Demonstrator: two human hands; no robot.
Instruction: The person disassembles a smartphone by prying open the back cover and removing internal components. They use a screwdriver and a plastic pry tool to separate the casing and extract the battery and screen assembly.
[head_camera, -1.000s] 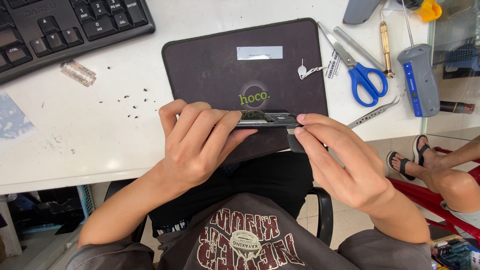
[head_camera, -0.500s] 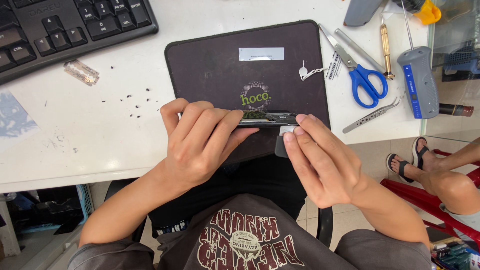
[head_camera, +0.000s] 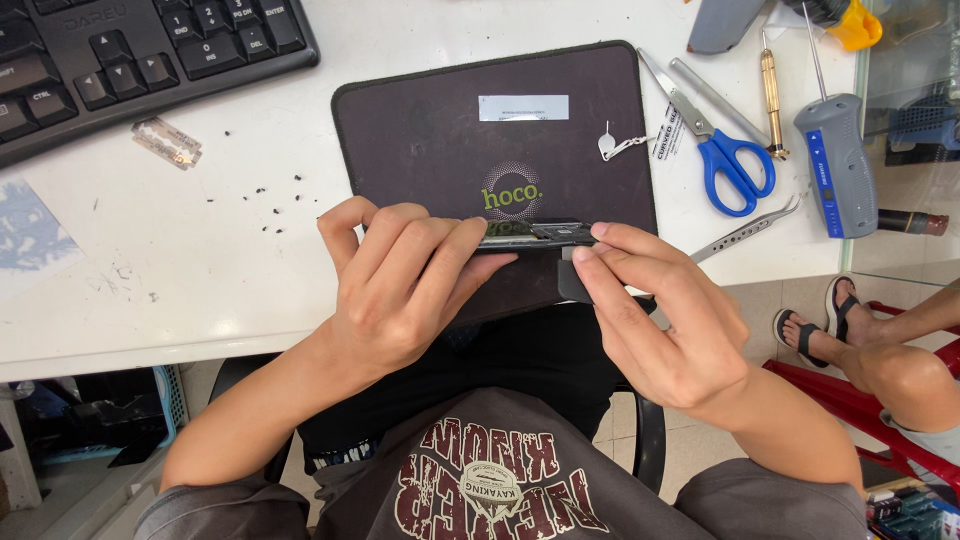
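Your left hand (head_camera: 400, 290) lies over a thin dark device (head_camera: 535, 235), a phone-like slab held edge-up at the near edge of the worktop (head_camera: 150, 260); its fingers are pressed together along the device's left part, clamping it. Your right hand (head_camera: 660, 320) meets the device's right end: thumb and forefinger are pinched on a small grey flat pick (head_camera: 572, 275), which sits just under the device's edge and touches it.

The device rests on the near part of a dark mat (head_camera: 450, 140), which lies in the middle of the worktop and overhangs its near edge. On the mat near its right edge lies a small silver pin tool (head_camera: 618, 145).

Toward the right edge of the worktop lie blue-handled scissors (head_camera: 725, 160), metal tweezers (head_camera: 745, 230) just beside your right hand, a brass-handled driver (head_camera: 770, 100) and a grey-and-blue powered screwdriver (head_camera: 835, 165).

At the far left corner sits a black keyboard (head_camera: 130, 50); near it lie a razor blade (head_camera: 167, 142) and a scatter of tiny dark screws (head_camera: 265, 195).

Another person's sandalled foot (head_camera: 825, 320) shows on the floor beyond the right edge.
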